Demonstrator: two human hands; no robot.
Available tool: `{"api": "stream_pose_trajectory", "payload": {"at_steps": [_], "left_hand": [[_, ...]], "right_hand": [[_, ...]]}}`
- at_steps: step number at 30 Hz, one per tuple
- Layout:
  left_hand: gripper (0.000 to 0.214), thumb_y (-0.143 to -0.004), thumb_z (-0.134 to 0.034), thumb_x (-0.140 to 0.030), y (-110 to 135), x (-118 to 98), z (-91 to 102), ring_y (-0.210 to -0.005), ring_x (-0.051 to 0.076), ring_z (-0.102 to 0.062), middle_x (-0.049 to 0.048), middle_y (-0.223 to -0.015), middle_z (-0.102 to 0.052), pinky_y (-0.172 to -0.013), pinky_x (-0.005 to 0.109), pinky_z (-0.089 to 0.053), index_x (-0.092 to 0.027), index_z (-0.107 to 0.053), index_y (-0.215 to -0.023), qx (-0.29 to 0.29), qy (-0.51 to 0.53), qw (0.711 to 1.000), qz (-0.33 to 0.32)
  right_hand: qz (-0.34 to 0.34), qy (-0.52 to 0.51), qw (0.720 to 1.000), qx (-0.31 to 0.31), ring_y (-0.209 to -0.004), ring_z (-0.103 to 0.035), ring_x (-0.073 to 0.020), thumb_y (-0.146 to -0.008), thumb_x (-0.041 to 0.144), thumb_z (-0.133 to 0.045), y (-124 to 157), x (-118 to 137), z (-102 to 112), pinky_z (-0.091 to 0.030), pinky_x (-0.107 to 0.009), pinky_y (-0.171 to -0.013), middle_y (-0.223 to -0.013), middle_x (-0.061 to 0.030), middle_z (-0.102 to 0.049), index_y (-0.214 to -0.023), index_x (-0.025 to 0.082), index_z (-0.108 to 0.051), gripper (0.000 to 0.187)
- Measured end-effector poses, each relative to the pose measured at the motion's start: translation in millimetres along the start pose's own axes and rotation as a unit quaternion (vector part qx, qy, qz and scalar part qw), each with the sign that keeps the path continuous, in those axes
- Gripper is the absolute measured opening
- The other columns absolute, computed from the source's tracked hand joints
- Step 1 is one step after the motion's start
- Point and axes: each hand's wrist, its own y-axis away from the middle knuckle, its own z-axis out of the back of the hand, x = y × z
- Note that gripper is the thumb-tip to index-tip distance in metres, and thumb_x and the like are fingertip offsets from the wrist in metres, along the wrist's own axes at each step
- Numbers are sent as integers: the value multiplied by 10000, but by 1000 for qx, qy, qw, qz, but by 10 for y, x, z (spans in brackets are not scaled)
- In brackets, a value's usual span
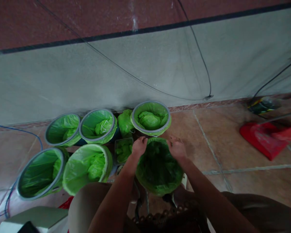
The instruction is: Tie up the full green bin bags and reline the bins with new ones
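Between my knees stands a round bin lined with a green plastic bag [160,183], its inside dark and its far rim towards the wall. My left hand [139,146] is closed on the bag's edge at the far left of the rim. On the far right of that rim, my right hand [177,148] grips the bag's edge, fingers curled over it. Just beyond my hands sits a grey-rimmed bin [151,132] with the same green lining and a bunched green bag [149,120] inside. A small clear tub [123,150] of green plastic lies left of my left hand.
Several green-lined bins stand to the left, among them a grey-rimmed one [98,140] and a paler one [83,176]. A knotted green bag [125,123] rests by the wall. A red dustpan [262,139] lies at right; a black cable [145,83] hangs along the wall.
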Motion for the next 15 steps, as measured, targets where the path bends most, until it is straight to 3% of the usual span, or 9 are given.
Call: {"api": "stream_pose_trajectory", "payload": {"at_steps": [3,5,8,10,13,15], "left_hand": [[323,-949,-431,-320,50,11,-74,-1039,210,-653,85,-1130,-697,-904,300,-478,-232,-603,-1208,23,-63,998,-18],[346,-950,-418,-314,83,29,-99,-1025,215,-658,87,-1128,-693,-891,308,-485,-241,-562,-1255,31,-90,995,-22],[379,-939,-436,-316,103,29,-64,-1076,214,-635,90,-1175,-668,-923,311,-471,-236,-513,-1300,46,-118,991,-36],[428,-905,-497,-330,107,-2,13,-1128,228,-605,106,-1222,-639,-955,327,-456,-210,-493,-1316,53,-139,989,-28],[487,-858,-562,-355,123,-93,205,-1162,254,-578,127,-1254,-615,-970,354,-446,-175,-500,-1306,52,-159,986,2],[465,-860,-551,-349,144,-171,380,-1155,255,-582,132,-1240,-624,-964,348,-449,-161,-522,-1285,41,-160,986,3]], "right_hand": [[28,6,994,108,-1085,-615,-240,-957,280,-397,-188,14,-49,-436,-327,-928,-1166,-156,-669,-1283,130,-556,393],[33,9,989,142,-1047,-637,-234,-962,264,-386,-198,-2,-84,-448,-310,-895,-1132,-159,-682,-1291,125,-549,393],[13,13,994,112,-1064,-636,-244,-956,302,-413,-168,26,-32,-451,-311,-892,-1122,-169,-682,-1318,113,-530,425],[-46,2,997,61,-1039,-649,-250,-959,380,-402,-212,108,82,-465,-315,-864,-1087,-165,-695,-1334,128,-521,467],[-141,-49,989,-1,-988,-674,-259,-951,525,-343,-437,290,288,-489,-308,-809,-1028,-166,-713,-1286,137,-576,564],[-188,-75,979,-8,-998,-672,-298,-901,601,-395,-651,398,380,-504,-326,-796,-1028,-196,-710,-1195,98,-642,633]]}}
